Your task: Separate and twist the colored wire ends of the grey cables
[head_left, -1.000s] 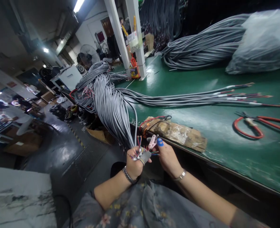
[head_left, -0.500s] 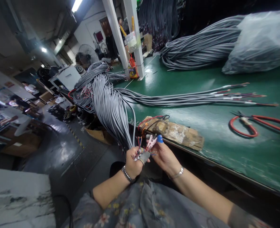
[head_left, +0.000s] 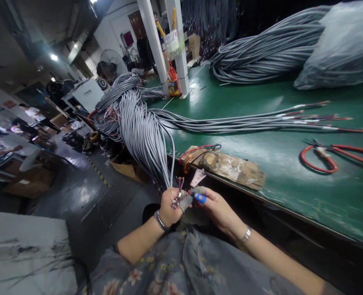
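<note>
My left hand (head_left: 171,207) is closed around the stripped ends of grey cables, with thin coloured wires (head_left: 180,185) fanning out above its fingers. My right hand (head_left: 220,207), wearing finger covers including a blue one, pinches at the wire tips beside the left thumb. Its fingertips partly hide those tips. Just beyond them is a pale pink clip (head_left: 197,178), apart from the pinching fingertips. From the left hand the cables run up into a thick bundle of grey cable (head_left: 141,131) draped over the bench edge.
On the green bench (head_left: 279,151) lie a worn wooden block (head_left: 239,174) with wires tied to it and red-handled pliers (head_left: 319,157). Cable ends stretch to the right. A bagged cable coil (head_left: 335,53) sits behind, near a white post (head_left: 181,53). Other people are at the far left.
My right hand has come away from the pink clip, and its fingers have closed at the wire tips by my left hand. The left hand keeps its hold; the view has shifted slightly.
</note>
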`<move>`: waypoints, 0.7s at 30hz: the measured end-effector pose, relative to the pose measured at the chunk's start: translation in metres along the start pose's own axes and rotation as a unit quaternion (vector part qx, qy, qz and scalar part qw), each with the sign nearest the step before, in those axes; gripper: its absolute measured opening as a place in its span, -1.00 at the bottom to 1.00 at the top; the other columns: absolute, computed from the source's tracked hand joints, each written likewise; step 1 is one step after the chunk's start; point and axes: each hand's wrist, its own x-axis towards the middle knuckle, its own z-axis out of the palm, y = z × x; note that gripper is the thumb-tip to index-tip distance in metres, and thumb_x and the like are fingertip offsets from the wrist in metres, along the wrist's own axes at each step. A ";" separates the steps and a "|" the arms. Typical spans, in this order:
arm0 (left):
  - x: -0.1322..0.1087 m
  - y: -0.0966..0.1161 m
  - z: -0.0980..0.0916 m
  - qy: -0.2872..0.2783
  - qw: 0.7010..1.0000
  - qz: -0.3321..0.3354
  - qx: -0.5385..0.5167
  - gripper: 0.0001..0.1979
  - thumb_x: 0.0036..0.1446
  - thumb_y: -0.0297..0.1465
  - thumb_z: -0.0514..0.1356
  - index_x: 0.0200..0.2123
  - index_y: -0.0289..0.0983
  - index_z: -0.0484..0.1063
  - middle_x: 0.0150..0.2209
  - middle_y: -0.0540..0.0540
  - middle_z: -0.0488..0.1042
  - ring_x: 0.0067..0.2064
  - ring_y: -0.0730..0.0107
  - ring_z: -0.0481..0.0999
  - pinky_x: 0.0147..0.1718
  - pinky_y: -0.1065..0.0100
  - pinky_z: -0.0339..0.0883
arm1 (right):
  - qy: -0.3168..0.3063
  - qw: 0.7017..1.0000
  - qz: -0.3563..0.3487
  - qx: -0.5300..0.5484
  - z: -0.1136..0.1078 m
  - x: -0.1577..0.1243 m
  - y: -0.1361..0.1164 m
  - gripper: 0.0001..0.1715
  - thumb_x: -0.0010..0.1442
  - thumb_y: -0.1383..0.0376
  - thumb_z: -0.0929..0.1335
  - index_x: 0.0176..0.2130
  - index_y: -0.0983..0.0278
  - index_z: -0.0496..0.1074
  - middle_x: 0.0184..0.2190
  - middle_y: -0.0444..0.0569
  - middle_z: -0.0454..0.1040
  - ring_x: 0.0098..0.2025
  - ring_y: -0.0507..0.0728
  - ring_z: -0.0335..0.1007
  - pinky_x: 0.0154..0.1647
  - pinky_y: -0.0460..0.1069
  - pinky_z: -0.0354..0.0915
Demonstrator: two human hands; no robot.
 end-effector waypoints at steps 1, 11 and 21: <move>0.001 -0.003 0.000 -0.001 1.000 0.019 0.020 -0.70 0.12 -0.20 0.19 -0.56 -0.25 0.42 -0.56 -0.07 0.48 -0.48 0.37 0.43 -0.39 0.35 0.29 | 0.008 1.000 -0.010 -0.016 0.001 -0.001 0.000 -0.54 -0.20 -0.05 0.56 -0.45 0.24 0.54 -0.54 -0.11 0.48 -0.47 0.06 0.31 -0.33 0.00 0.29; 0.009 -0.006 -0.010 -0.138 0.976 0.071 0.151 -0.70 0.03 -0.28 0.27 -0.67 -0.22 0.35 -0.68 0.03 0.37 -0.59 0.46 0.34 -0.44 0.38 0.19 | 0.005 0.979 -0.114 -0.170 -0.003 -0.002 -0.005 -0.66 -0.07 -0.04 0.50 -0.45 0.16 0.58 -0.46 -0.05 0.55 -0.37 0.18 0.41 -0.22 0.09 0.36; 0.008 0.002 -0.004 -0.059 0.998 -0.023 -0.018 -0.69 0.08 -0.23 0.27 -0.60 -0.28 0.47 -0.62 -0.04 0.47 -0.56 0.45 0.39 -0.50 0.42 0.25 | 0.052 0.993 -0.079 -0.074 -0.003 -0.009 0.011 -0.60 -0.11 0.01 0.54 -0.31 0.17 0.53 -0.44 -0.07 0.53 -0.37 0.15 0.43 -0.27 0.05 0.37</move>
